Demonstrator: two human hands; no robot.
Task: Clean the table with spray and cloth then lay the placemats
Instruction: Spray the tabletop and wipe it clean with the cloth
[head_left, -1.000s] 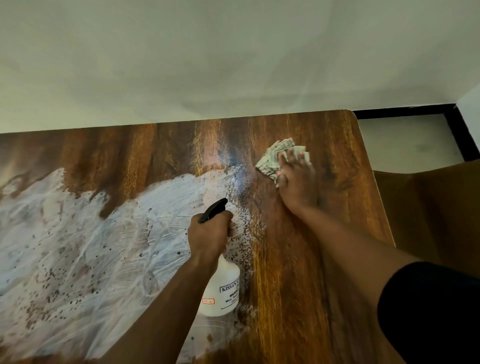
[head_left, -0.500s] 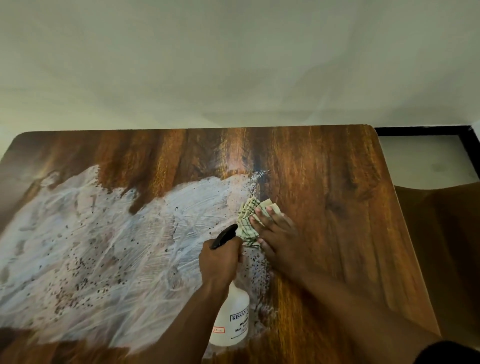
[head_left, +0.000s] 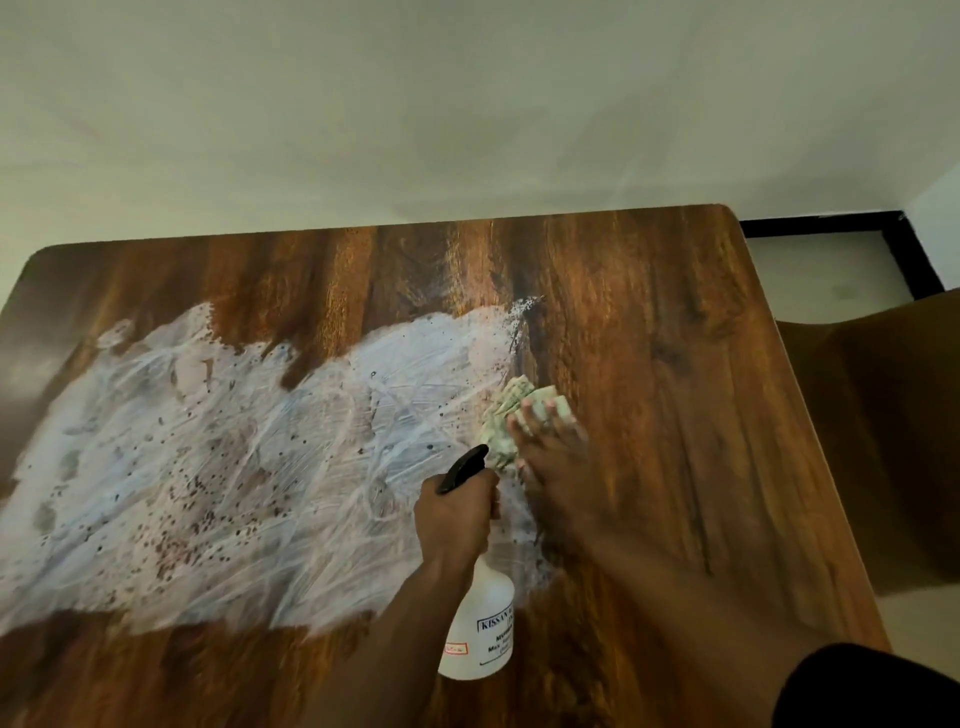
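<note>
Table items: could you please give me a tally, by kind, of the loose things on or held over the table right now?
Spray bottle: 1, gripped by the left hand
Cloth: 1, pressed on the table under the right hand
Placemats: 0 in view
Total: 2

The right hand (head_left: 553, 462) is smeared with motion blur, so its fingers (head_left: 540, 410) run together and most of the cloth (head_left: 501, 421) lies hidden beneath them. The left hand (head_left: 457, 514) covers the neck and trigger of the spray bottle (head_left: 480, 629), and its label is cut short by the bottle's curve, the small print unreadable. The worktop (head_left: 675, 415) runs off the left and bottom edges. A dark sleeve (head_left: 862, 686) is clipped at the lower right corner.
</note>
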